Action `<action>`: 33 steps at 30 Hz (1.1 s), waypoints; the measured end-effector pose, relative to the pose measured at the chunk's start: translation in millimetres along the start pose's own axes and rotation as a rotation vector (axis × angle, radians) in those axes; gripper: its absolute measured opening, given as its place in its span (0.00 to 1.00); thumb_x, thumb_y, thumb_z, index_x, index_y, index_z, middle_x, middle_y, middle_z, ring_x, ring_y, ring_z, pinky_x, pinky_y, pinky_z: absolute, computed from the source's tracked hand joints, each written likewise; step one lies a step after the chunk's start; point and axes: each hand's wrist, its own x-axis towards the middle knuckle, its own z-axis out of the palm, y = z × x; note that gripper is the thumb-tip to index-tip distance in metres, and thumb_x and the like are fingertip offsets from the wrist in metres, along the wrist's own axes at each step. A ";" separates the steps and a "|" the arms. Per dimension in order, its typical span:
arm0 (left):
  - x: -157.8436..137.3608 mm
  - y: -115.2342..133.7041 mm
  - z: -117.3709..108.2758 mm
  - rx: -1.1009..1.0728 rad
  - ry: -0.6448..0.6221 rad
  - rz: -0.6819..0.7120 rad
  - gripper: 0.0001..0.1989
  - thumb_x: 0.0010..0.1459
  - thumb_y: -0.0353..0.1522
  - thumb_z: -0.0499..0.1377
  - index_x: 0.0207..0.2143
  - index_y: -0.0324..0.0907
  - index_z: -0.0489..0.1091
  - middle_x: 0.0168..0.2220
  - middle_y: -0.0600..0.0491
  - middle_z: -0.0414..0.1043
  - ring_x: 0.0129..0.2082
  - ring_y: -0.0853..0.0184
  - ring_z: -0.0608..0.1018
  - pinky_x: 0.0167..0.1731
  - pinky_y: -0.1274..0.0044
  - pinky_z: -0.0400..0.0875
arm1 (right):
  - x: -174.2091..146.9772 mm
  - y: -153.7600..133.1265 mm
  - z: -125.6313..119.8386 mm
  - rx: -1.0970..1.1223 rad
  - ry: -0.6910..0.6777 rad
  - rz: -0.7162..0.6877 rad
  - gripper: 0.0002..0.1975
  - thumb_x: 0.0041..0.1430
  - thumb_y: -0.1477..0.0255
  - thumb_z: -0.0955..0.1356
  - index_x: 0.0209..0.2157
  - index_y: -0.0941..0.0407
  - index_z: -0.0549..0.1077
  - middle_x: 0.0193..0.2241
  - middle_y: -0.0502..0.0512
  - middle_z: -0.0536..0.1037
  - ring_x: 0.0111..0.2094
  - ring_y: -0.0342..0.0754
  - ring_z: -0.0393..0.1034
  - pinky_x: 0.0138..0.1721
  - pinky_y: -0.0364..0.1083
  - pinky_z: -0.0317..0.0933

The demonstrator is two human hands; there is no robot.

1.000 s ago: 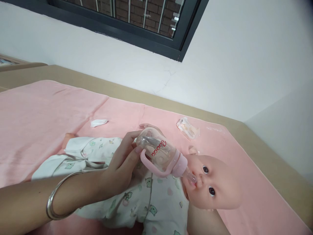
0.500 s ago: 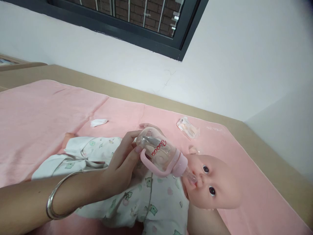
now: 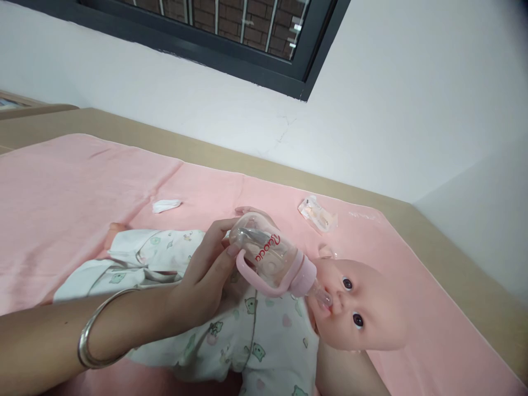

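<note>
A baby doll [image 3: 363, 313] in a white printed onesie [image 3: 264, 341] lies on a pink blanket [image 3: 61, 192], head to the right. My left hand [image 3: 206, 275], with a silver bangle [image 3: 88, 335] on the wrist, grips the base of a clear baby bottle [image 3: 270, 258] with pink handles. The bottle is tilted and its teat is at the doll's mouth. Under the doll's head a bit of my right arm or hand [image 3: 346, 379] shows at the bottom edge; its fingers are hidden by the doll.
A crumpled white tissue [image 3: 165, 205] and a clear plastic wrapper [image 3: 317, 214] lie on the blanket beyond the doll. The tan bed edge [image 3: 454, 264] meets a white wall. A dark-framed window [image 3: 231, 33] is above.
</note>
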 end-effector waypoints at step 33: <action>-1.1 -5.1 -2.8 -0.020 -0.028 0.035 0.10 0.65 0.28 0.50 0.47 0.44 0.65 0.36 0.51 0.73 0.32 0.69 0.74 0.30 0.79 0.69 | 19.2 -51.3 -15.3 0.045 0.136 0.063 0.19 0.49 0.63 0.67 0.40 0.57 0.78 0.34 0.57 0.77 0.49 0.58 0.69 0.41 0.54 0.70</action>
